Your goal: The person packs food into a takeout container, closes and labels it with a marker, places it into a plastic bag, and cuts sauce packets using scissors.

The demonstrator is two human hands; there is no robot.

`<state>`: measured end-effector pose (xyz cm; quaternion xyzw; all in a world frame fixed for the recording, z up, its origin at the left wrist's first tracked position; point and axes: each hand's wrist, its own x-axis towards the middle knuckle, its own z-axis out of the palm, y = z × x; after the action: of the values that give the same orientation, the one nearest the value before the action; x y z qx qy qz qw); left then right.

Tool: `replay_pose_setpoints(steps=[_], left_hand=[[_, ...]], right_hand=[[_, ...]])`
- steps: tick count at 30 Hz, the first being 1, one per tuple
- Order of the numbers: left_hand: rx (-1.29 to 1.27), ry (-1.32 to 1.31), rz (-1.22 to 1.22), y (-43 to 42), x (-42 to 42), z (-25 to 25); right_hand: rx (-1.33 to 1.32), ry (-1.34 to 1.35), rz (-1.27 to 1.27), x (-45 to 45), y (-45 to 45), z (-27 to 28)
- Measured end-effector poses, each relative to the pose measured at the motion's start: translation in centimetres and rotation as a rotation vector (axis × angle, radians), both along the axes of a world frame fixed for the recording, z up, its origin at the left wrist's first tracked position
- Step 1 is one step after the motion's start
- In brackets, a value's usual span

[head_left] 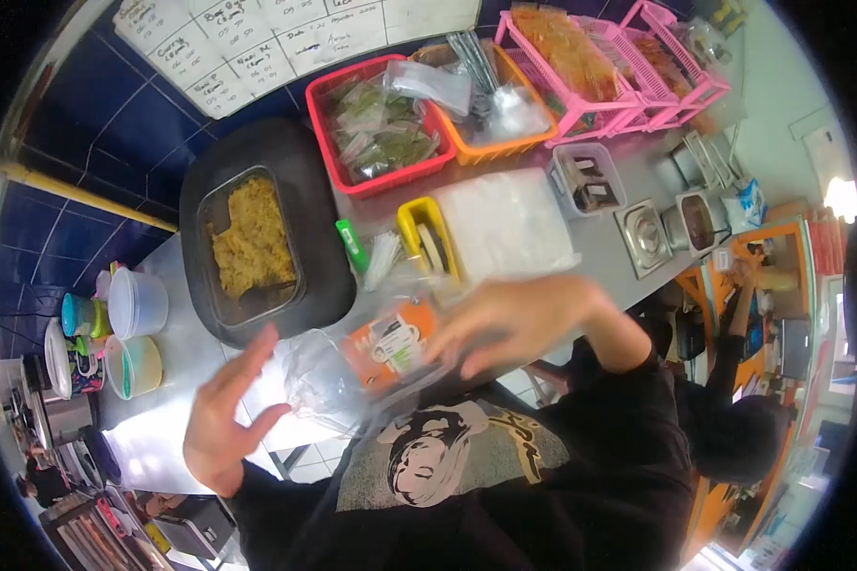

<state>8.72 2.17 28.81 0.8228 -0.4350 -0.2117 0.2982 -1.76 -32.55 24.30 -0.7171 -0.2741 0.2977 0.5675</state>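
Note:
My left hand [227, 419] is open, thumb and fingers apart, beside the left end of a clear plastic bag [319, 381] with an orange label [390, 343]. Across the bag, my right hand [519, 319] is slightly blurred, its fingers stretched out and the thumb apart. Those fingertips are over the right edge of the label; whether they touch it I cannot tell. Beyond my left hand, a clear container [295, 257] of yellow mashed food [252, 238] sits on a black scale-like base [328, 238].
Behind the bag are a yellow tray [411, 217], a green cutter-like tool [351, 246] and a stack of clear plastic sheets [509, 224]. A red basket [357, 186], an orange basket [505, 149] and pink baskets [581, 119] line the back. White tubs [138, 303] stand left. Another person [733, 428] is at right.

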Motion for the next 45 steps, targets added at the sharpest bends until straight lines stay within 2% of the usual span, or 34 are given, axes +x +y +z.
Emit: replay_pose_setpoints(steps=[1, 3, 4, 6, 8, 9, 10, 11, 13, 14, 16, 17, 20, 22, 24, 27, 32, 34, 35, 37, 38, 39, 40, 41, 42, 43, 44, 45], left_hand=[[-0.023, -0.025, -0.052, -1.6, 1.8, 0.9], [-0.094, -0.037, -0.138, -6.6, 4.7, 1.3], [-0.139, -0.015, -0.184, -9.8, 6.2, 1.0], [-0.254, -0.016, -0.243, -17.3, 8.8, -1.1], [-0.459, 0.005, -0.284, -25.6, 11.2, -5.1], [-0.501, -0.058, -0.3, -29.6, 12.2, -7.0], [-0.425, -0.055, -0.309, -33.3, 13.2, -8.9], [-0.521, -0.1, -0.317, -37.1, 13.8, -11.6], [-0.677, -0.387, -0.351, -44.0, 15.0, -17.2], [-0.685, -0.383, -0.359, -45.7, 14.8, -17.9], [-0.501, -0.31, -0.382, -48.5, 14.5, -19.5], [-0.499, -0.344, -0.37, -49.7, 14.5, -20.4], [-0.487, -0.375, -0.372, -50.7, 15.0, -22.4], [-0.524, -0.292, -0.404, -50.8, 15.2, -23.1], [-0.561, -0.213, -0.427, -50.5, 15.1, -23.5], [-0.552, -0.293, -0.374, -50.7, 15.0, -24.3], [-0.295, -0.528, -0.406, -51.1, 14.8, -25.2], [-0.227, -0.5, -0.447, -51.0, 15.3, -24.9], [-0.162, -0.472, -0.49, -50.9, 15.5, -24.6], [-0.167, -0.419, -0.488, -50.7, 15.2, -24.3], [-0.174, -0.369, -0.487, -50.7, 15.1, -24.0], [-0.178, -0.375, -0.49, -50.7, 15.3, -23.5], [-0.163, -0.386, -0.556, -50.6, 15.9, -23.9], [-0.149, -0.397, -0.623, -50.2, 16.2, -24.2], [-0.155, -0.405, -0.627, -49.8, 16.3, -24.3], [-0.294, -0.301, -0.556, -49.2, 16.3, -24.3], [-0.432, -0.195, -0.484, -48.4, 16.0, -23.6], [-0.439, -0.202, -0.488, -47.5, 15.6, -22.8]], right_hand=[[-0.044, -0.295, -0.215, 1.7, -3.0, -0.1], [-0.15, -0.561, -0.781, 5.2, -10.2, -2.4], [-0.404, -0.45, -1.192, 7.0, -13.3, -3.4], [-0.586, -0.631, -1.423, 10.4, -21.5, -10.5], [-0.789, -0.841, -1.396, 11.6, -25.2, -15.0], [-0.788, -0.845, -1.401, 12.3, -25.9, -15.9], [-0.791, -0.716, -1.448, 12.6, -26.1, -16.8], [-0.792, -0.586, -1.492, 12.8, -26.2, -17.2], [-0.744, -0.565, -1.487, 12.9, -26.1, -17.1], [-0.695, -0.543, -1.472, 12.6, -26.6, -17.3], [-0.681, -0.595, -1.44, 12.0, -27.5, -17.3], [-0.641, -0.631, -1.39, 11.6, -27.3, -16.6], [-0.642, -0.66, -1.26, 11.2, -27.9, -16.4], [-0.443, -0.598, -1.344, 10.9, -27.8, -16.1], [-0.471, -0.605, -1.355, 10.8, -27.4, -15.6], [-0.557, -0.695, -1.372, 11.0, -27.1, -15.6], [-0.609, -0.83, -1.438, 11.5, -26.8, -14.3], [-0.49, -0.912, -1.633, 11.5, -26.4, -12.9], [-0.489, -0.912, -1.634, 11.5, -26.3, -11.8], [-0.221, -1.067, -1.86, 11.3, -26.4, -9.5], [-0.222, -1.072, -1.863, 10.9, -26.7, -8.7], [-0.103, -1.19, -1.929, 10.3, -27.2, -7.9], [0.021, -1.305, -1.986, 9.7, -27.3, -7.0], [0.018, -1.311, -1.987, 9.1, -26.0, -5.1], [0.269, -1.168, -1.958, 8.3, -24.3, -3.3], [0.509, -1.02, -1.907, 7.5, -22.3, -2.0], [0.509, -1.034, -1.907, 6.8, -20.4, -1.6], [0.478, -0.953, -1.944, 6.3, -18.3, -1.1]])
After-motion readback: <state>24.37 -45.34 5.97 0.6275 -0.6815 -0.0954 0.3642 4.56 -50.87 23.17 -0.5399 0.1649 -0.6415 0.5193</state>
